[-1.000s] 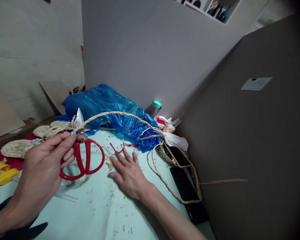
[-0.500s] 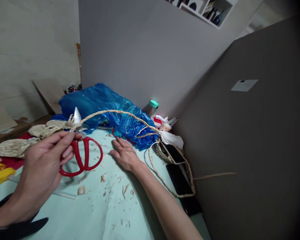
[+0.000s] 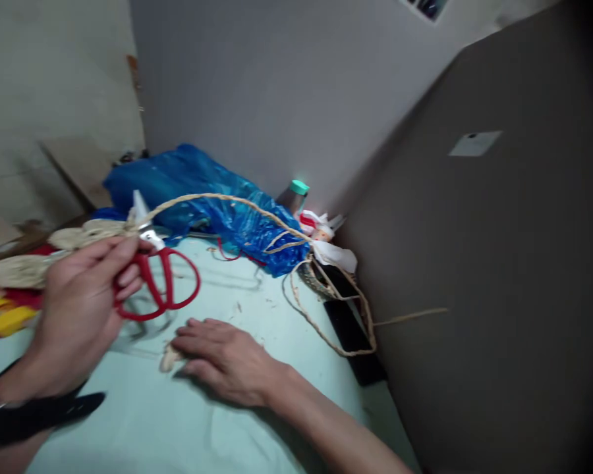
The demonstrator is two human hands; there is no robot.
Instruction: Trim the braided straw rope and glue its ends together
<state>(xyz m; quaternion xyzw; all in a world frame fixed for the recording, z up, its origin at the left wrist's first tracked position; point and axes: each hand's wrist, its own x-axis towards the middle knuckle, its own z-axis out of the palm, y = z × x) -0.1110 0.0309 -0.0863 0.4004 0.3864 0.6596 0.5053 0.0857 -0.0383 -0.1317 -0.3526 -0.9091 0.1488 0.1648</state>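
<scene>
Raised above the table, my left hand (image 3: 82, 289) is closed around red-handled scissors (image 3: 167, 278), blades pointing up and away. The same fingers pinch the end of a braided straw-coloured cord (image 3: 217, 196). From there the cord arches right across a blue plastic bag and loops down over dark objects. My right hand (image 3: 232, 361) lies flat on the pale green table cover (image 3: 143, 428), holding nothing, its fingers stretched leftward. Small tan scraps (image 3: 169, 357) sit against its fingertips.
The blue bag (image 3: 197, 174) lies along the back. Behind it stands a green-lidded bottle (image 3: 296, 191). Coiled straw-coloured cord bundles (image 3: 17, 271) and a yellow tool (image 3: 4, 316) are at left. A black flat object (image 3: 350, 329) rests near the right wall (image 3: 499, 263).
My right hand has swept toward me and left over the table, and scraps have gathered at its fingertips. My left hand still holds scissors and cord. The view has shifted slightly.
</scene>
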